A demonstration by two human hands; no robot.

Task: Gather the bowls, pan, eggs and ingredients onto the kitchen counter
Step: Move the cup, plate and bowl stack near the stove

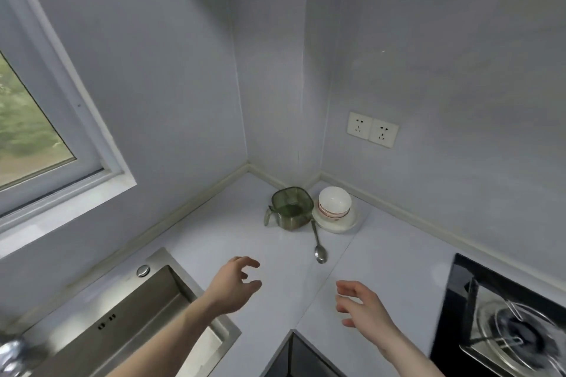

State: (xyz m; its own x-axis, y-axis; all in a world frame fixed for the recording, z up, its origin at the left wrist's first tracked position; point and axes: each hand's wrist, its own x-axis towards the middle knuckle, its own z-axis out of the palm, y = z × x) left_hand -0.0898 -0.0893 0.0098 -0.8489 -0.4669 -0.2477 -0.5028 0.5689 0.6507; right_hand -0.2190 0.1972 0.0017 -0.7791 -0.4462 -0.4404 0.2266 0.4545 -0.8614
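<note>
2 hands hover over the table, left hand and right hand both empty, fingers loosely spread (stacked bowls sit in the corner).

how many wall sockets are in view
2, side by side on the right wall above the counter: the left socket and the right socket, above the stacked bowls. Others may lie outside the frame.
</note>
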